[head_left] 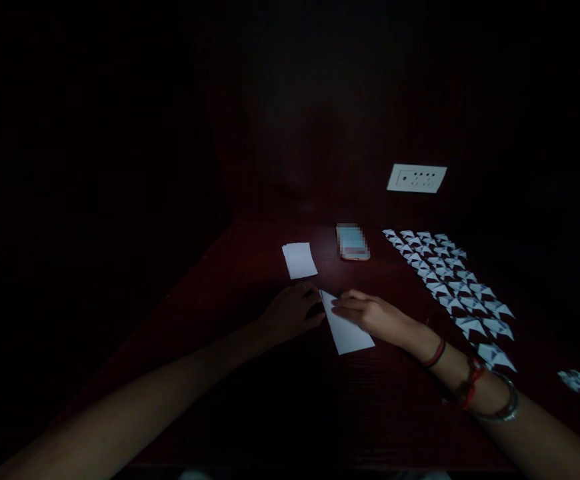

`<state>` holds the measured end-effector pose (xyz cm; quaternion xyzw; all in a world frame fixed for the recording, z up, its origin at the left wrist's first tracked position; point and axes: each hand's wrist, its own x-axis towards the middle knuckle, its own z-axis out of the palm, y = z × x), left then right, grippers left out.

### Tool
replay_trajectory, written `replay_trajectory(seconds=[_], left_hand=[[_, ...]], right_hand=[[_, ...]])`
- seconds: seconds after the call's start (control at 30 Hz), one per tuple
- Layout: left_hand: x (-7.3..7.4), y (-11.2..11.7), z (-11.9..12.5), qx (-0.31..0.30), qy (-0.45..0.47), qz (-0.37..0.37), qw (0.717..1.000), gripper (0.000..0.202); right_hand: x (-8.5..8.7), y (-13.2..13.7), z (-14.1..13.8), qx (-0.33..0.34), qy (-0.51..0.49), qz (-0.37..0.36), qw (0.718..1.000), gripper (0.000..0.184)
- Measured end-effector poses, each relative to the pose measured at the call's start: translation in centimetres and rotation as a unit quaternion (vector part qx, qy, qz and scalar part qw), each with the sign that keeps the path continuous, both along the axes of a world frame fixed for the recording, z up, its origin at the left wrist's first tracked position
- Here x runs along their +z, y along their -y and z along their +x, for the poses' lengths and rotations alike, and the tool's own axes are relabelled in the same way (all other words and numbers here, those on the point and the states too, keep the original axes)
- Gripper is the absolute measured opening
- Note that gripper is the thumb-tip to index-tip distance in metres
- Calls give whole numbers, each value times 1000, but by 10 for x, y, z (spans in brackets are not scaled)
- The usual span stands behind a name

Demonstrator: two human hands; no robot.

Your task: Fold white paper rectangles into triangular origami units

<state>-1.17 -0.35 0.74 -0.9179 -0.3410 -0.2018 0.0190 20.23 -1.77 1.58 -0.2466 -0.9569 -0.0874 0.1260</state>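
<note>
Head view: paper (349,337) nearer than phone (353,244), right hand (373,315) resting fingers on it, left hand (293,310) curled at its edge, can't tell if either pinches; uneven pressure could skew it.

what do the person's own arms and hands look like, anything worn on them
Both forearms show no sleeves. The right hand is ungloved; its arm wears a thin dark-red band, a knotted red cord and a silvery bangle. The left hand, also ungloved, is in shadow.
</note>
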Motion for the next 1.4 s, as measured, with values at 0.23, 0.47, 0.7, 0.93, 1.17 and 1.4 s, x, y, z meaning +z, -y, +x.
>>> replay_trajectory(seconds=[0.23,0.47,0.7,0.93,1.17,1.4], left_hand=[[0,-2,-1,-5,-15,5,1000,21],[-2,-2,-1,13,-2,0,1000,24],[-2,0,0,56,23,-22,998,33],[-3,1,0,28,18,-8,999,32],[4,3,1,13,-10,7,1000,25],[6,6,2,2,-53,38,998,24]], right_hand=[[3,5,-2,-17,-18,-42,999,31],[6,7,-2,-16,-46,-84,995,30],[6,6,-1,-18,-84,-116,990,30],[3,5,3,-6,-103,-150,983,34],[0,3,4,18,-107,-142,984,33],[-2,2,4,20,-79,-113,990,32]])
